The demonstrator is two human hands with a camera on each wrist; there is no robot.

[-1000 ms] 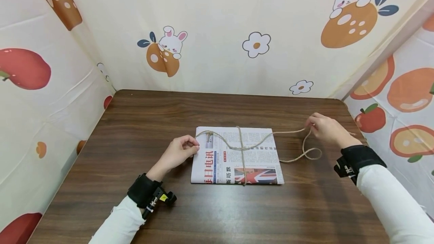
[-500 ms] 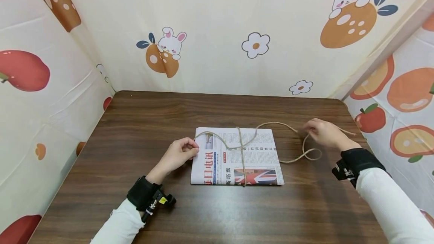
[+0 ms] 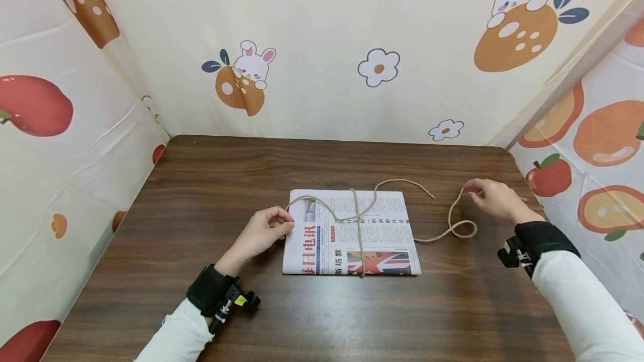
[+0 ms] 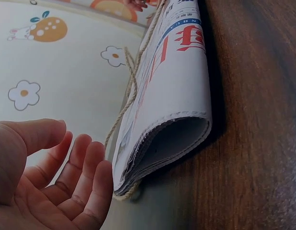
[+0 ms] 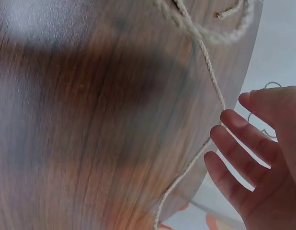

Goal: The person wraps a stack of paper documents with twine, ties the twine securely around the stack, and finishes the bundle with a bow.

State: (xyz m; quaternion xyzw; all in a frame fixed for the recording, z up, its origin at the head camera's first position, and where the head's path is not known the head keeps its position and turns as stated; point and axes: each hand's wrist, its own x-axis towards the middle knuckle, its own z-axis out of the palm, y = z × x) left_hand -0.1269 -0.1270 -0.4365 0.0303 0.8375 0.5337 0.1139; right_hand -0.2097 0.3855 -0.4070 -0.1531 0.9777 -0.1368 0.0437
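Observation:
A folded newspaper (image 3: 384,233) lies on the wooden table, twine (image 3: 359,242) crossing over its top. One free twine end (image 3: 427,192) lies beyond its right back corner. A second length (image 3: 440,236) leaves the right edge, makes a small loop and runs up to my right hand (image 3: 495,200). In the right wrist view this twine (image 5: 212,74) passes at the index fingertip, with the thumb apart from it and the fingers loosely extended. My left hand (image 3: 265,230) is beside the newspaper's left edge, fingers relaxed (image 4: 102,191) close to its folded pages.
The brown wooden table (image 3: 322,317) surrounds the newspaper. A cream backdrop (image 3: 312,71) with rabbits and flowers stands behind it, and fruit-printed sheets (image 3: 593,205) hang at the sides.
My right hand has let go of one twine end, which now lies behind the newspaper's right side. It has moved slightly down and right to the other length. My left hand stays nearly still.

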